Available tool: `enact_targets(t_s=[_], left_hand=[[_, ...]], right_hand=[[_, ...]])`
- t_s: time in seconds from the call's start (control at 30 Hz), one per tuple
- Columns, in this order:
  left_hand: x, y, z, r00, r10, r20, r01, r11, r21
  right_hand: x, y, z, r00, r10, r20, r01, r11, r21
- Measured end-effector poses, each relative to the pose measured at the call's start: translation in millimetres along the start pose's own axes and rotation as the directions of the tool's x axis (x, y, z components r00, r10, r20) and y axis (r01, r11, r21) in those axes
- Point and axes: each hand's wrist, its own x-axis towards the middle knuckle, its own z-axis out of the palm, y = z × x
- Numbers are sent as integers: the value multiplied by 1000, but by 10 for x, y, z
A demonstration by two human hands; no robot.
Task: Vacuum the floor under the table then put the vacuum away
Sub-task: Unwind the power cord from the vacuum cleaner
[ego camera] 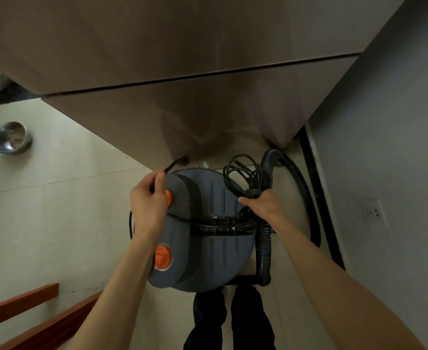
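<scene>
Head view: the grey vacuum [207,231] stands on the floor before the cabinet [157,59]. My left hand [148,205] pinches the black cord [172,164]; my right hand [263,204] grips the coiled cord bundle [243,173].

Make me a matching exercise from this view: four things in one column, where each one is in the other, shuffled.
Things:
1. round steel bowl
2. coiled black power cord
3. ribbed black hose
4. white wall socket

Places:
A. gripped by the right hand
B. on the grey wall at right
C. on the floor at far left
D. along the grey vacuum's right side

Pairs: 1-C, 2-A, 3-D, 4-B
</scene>
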Motion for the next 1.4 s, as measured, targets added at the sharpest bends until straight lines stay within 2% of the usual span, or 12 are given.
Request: enact_targets(t_s=[0.1, 0.23, 0.4, 0.5, 0.6, 0.7, 0.83, 1.0, 1.1, 1.23, 1.33, 1.4], left_hand=[[66, -245, 1, 990, -13, 138, -10, 987, 163], [34, -436, 215, 921, -26, 388, -110, 940, 324], [-184, -387, 545, 915, 105, 390, -248, 908, 337], [-343, -238, 716, 866, 185, 464, -337, 903, 268], [-425, -157, 795, 754, -108, 648, -70, 968, 243], [-506, -259, 862, 683, -240, 690, 22, 951, 309], [-591, -294, 911, 704, -297, 644, 240, 954, 178], [-634, -370, 964, 759, -268, 594, 215, 963, 161], [-699, -431, 957, 772, -245, 587, 218, 969, 118], [-730, -482, 966, 795, -207, 570, 132, 977, 170], [-745, -520, 983, 813, -152, 562, 41, 978, 205], [-764, -529, 987, 821, -128, 556, -6, 973, 232]], right_hand=[[7, -8, -72, 997, 1, 77, -5, 999, 51], [-155, 37, -149, 990, -81, 112, 50, 965, 256], [-497, 106, -247, 970, -207, 129, 134, 894, 428], [-605, 181, -265, 948, -268, 172, 162, 871, 464], [-654, 229, -272, 918, -328, 222, 183, 849, 495], [-702, 258, -301, 903, -350, 248, 186, 840, 509], [-725, 307, -283, 909, -355, 218, 200, 832, 518], [-734, 388, -232, 940, -302, 159, 166, 811, 562], [-758, 366, -277, 951, -302, 70, 247, 874, 418], [-794, 316, -349, 905, -419, -76, 416, 908, -43], [-816, 297, -375, 909, -410, -83, 409, 912, -21], [-801, 304, -377, 898, -433, -74, 425, 899, -101]])
